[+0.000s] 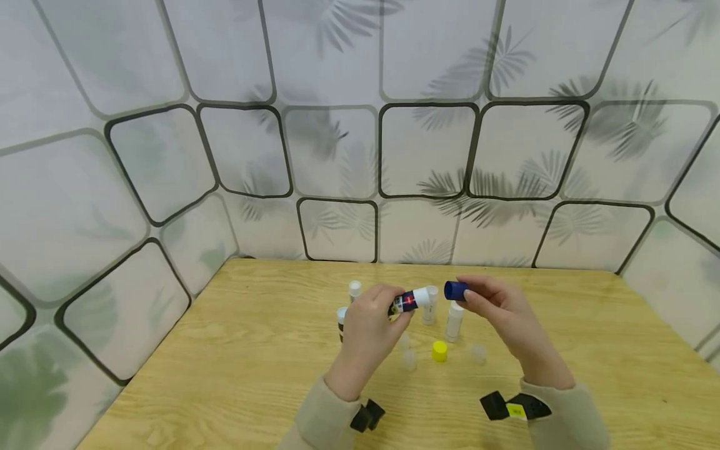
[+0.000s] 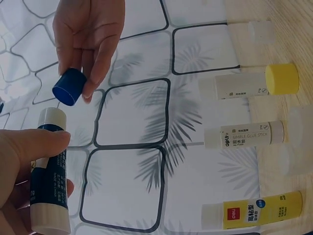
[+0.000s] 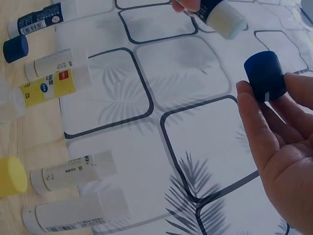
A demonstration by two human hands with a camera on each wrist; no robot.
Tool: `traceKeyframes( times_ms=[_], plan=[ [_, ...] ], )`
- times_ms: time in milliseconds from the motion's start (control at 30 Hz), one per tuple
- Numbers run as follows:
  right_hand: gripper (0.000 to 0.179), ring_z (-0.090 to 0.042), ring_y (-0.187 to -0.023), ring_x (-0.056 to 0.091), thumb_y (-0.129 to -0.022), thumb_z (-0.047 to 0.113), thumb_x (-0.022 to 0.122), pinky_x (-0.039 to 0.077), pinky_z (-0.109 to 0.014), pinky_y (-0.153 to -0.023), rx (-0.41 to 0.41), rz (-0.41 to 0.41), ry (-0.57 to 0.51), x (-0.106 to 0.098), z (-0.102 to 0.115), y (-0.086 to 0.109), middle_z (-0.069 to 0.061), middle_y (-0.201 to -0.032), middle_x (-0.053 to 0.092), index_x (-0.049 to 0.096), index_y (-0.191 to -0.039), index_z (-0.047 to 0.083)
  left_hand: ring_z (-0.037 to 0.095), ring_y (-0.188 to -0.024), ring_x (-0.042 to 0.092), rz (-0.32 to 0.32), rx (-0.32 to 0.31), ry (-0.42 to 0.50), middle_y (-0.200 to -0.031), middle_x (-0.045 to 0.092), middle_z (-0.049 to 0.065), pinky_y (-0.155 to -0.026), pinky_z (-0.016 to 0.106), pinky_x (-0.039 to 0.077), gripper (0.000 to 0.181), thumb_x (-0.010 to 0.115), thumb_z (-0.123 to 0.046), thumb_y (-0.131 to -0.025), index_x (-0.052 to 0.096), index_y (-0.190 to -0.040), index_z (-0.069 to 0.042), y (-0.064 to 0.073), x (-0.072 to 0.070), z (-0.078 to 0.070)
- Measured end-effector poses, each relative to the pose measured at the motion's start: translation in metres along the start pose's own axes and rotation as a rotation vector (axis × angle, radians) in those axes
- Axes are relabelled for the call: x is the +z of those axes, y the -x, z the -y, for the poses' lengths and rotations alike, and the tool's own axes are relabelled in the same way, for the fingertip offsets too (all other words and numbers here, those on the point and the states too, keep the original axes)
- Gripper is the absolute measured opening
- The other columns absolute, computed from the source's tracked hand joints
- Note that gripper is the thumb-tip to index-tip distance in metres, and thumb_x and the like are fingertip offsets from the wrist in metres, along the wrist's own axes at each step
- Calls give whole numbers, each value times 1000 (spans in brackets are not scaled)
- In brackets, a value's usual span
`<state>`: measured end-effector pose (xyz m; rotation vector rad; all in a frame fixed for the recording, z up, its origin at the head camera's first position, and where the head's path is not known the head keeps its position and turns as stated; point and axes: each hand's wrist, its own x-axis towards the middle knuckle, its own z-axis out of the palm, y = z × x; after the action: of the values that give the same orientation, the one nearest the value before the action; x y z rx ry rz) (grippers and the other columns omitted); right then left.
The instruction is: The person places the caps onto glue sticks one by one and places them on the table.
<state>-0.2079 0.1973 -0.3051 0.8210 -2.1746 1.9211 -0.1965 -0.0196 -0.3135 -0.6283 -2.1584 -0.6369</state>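
From the left: could topple the upright glue sticks (image 1: 354, 290) just beyond the left hand (image 1: 368, 328), most likely through a low swing of that hand. In the middle, could bring the dark-blue glue stick (image 1: 406, 302) and the blue cap (image 1: 455, 290) together off line — likeliest cause, a tilt of one unmatched by the other — and so catch rim on rim. Further right, could drop the cap from a light fingertip hold and scatter the small things on the table (image 1: 253, 350): perhaps two clear caps (image 1: 409, 360), too pale there to count for sure, then the yellow cap (image 1: 439, 351), then another clear cap (image 1: 478, 354). Also within reach of such a fall: two pale upright sticks (image 1: 454, 324).

As for the hands, again from the left. Left hand: thumb and fingers curled round the barrel of the dark-blue glue stick, held in the air at a slant, white end (image 1: 420, 296) aimed right. Right hand (image 1: 503, 312): thumb and fingertips pinching the blue cap from its sides, parted no wider than the cap itself, mouth of the cap turned left toward that white end — near, but not touching.
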Motion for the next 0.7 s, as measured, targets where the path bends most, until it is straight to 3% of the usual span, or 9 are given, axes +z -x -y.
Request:
traceKeyframes(
  times_ms=[200,367,700],
  plan=[
    [38,-11,-93,58,-91,12,49,46,-25,-78,116,-30,-7,11,-3,-5,-4,-106,57,45,-119,-12,10,-68,58,-59,28,33,-80,63,2,-58,20,47,24,76,-18,-68,65,-86,-6,-2,3,4],
    [39,-12,-93,58,-92,11,48,46,-25,-78,130,-11,-16,17,-3,-8,-10,-108,56,42,-119,-15,11,-67,57,-98,58,76,-79,62,3,-59,21,47,26,77,-18,-67,64,-85,-5,-4,5,7],
    [34,-12,-94,58,-92,11,47,45,-24,-80,132,1,-54,22,-3,-11,-3,-105,57,46,-118,-11,10,-67,57,-59,68,62,-79,63,2,-59,21,46,26,78,-17,-67,64,-84,-4,-4,6,13]
  ],
)
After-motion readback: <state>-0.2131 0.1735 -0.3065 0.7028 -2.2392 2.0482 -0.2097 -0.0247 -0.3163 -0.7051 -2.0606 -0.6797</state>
